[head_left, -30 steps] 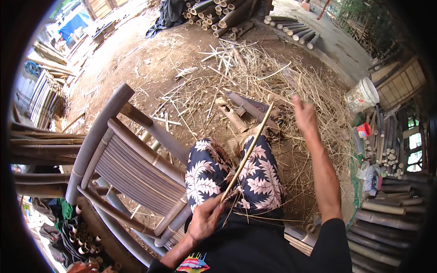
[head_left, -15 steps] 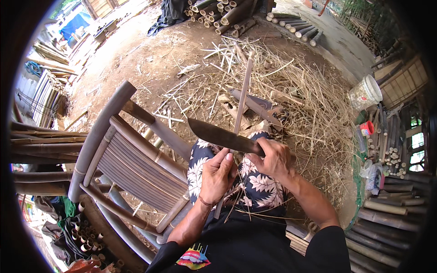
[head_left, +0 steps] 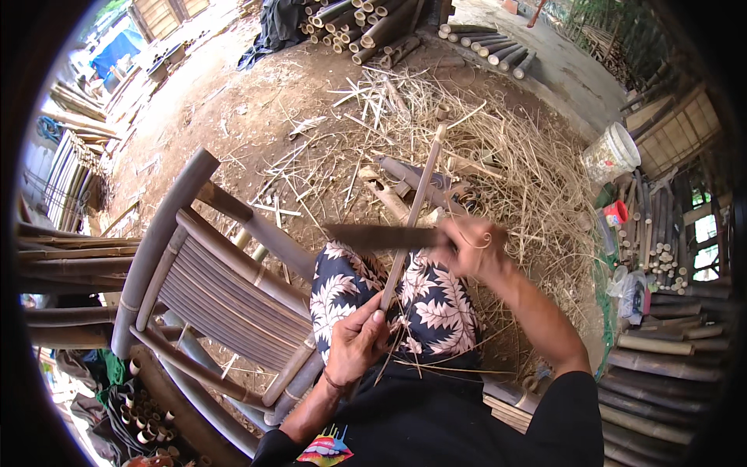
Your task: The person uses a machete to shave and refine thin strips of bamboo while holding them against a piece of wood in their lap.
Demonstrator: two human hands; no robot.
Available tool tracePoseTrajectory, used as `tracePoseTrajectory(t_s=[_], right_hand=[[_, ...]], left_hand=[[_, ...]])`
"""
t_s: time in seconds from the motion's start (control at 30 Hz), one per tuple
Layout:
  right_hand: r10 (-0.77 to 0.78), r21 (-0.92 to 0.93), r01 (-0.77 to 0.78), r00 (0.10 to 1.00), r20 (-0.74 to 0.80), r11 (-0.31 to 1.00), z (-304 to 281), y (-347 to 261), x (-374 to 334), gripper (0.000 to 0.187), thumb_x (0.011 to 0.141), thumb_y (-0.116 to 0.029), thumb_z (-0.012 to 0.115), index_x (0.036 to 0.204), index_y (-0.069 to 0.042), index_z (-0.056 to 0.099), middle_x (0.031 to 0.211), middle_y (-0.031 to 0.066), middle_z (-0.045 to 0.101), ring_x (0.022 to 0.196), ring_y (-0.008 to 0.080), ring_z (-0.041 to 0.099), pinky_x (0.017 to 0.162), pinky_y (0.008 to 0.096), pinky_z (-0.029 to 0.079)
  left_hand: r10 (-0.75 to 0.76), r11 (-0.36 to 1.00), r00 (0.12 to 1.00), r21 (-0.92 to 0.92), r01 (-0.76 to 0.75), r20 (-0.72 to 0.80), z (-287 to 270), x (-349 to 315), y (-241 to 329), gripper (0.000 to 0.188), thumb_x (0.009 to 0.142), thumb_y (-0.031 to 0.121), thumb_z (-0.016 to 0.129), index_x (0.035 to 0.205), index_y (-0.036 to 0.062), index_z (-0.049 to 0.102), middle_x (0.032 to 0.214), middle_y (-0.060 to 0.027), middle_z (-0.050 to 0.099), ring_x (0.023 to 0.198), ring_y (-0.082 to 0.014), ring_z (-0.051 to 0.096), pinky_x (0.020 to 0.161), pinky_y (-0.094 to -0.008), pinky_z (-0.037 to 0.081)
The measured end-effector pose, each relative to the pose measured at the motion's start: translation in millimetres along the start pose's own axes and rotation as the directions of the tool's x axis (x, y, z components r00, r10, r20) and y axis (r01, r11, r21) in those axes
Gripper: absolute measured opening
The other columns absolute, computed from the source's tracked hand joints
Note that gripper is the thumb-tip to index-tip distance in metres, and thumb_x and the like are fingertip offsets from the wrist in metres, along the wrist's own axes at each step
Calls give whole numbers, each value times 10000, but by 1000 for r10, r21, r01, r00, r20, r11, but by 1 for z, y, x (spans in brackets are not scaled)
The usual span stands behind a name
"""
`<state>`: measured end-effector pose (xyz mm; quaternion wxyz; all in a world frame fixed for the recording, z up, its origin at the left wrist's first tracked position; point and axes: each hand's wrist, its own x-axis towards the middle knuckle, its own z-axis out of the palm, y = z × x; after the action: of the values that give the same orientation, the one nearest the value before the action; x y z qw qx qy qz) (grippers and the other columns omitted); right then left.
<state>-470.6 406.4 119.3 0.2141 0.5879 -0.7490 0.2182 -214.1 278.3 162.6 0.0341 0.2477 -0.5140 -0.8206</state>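
Note:
My left hand (head_left: 358,338) is closed around the lower part of a long, narrow bamboo strip (head_left: 422,187), which slants up and away between my knees. In my right hand (head_left: 473,245), blurred by motion, is the handle of a broad-bladed knife (head_left: 377,237). Its dark blade points left and lies across the strip, over my thighs; the blur hides whether it touches the strip. Thin shavings (head_left: 412,346) lie on my lap, on the patterned trousers (head_left: 440,311). A slatted bamboo chair (head_left: 233,292) stands close at my left.
Shavings (head_left: 529,187) cover the ground ahead, with bamboo offcuts (head_left: 387,196) among them. Cut bamboo poles (head_left: 350,23) are stacked at the back. At the right are a white bucket (head_left: 612,153), a small red container (head_left: 615,212) and more stacked poles (head_left: 661,389).
My left hand has drawn down toward my body along with the strip. The knife has moved farther up the strip from my left hand, its blade now more level. The view has shifted slightly.

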Motion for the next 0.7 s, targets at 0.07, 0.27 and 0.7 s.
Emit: tracePoseTrajectory(t_s=[0.07, 0.27, 0.7], right_hand=[[705, 120, -718, 696, 135, 685, 0, 47, 4, 600, 970, -614, 328, 719, -109, 533, 523, -54, 457, 393, 70, 357, 319, 245, 271], [549, 319, -573, 818, 172, 755, -15, 6, 3, 547, 975, -569, 387, 720, -109, 537, 530, -31, 450, 404, 82, 390, 333, 287, 316], [603, 87, -626, 773, 198, 775, -13, 31, -2, 615, 945, -662, 334, 752, -111, 529, 506, -42, 403, 397, 74, 358, 306, 274, 291]], left_hand=[[29, 1000, 999, -9, -28, 39, -3, -7, -12, 419, 1009, 233, 500, 1374, 27, 493, 614, 44, 465, 488, -29, 357, 441, -190, 261], [-81, 939, 994, -328, 103, 80, -10, 16, -5, 456, 1006, 286, 486, 1388, 39, 450, 589, -8, 466, 405, -95, 408, 361, -229, 313], [-148, 859, 953, -443, 256, 264, 2, 1, -9, 499, 1023, 279, 446, 1475, 99, 334, 523, 46, 318, 381, -52, 288, 342, -190, 262]])
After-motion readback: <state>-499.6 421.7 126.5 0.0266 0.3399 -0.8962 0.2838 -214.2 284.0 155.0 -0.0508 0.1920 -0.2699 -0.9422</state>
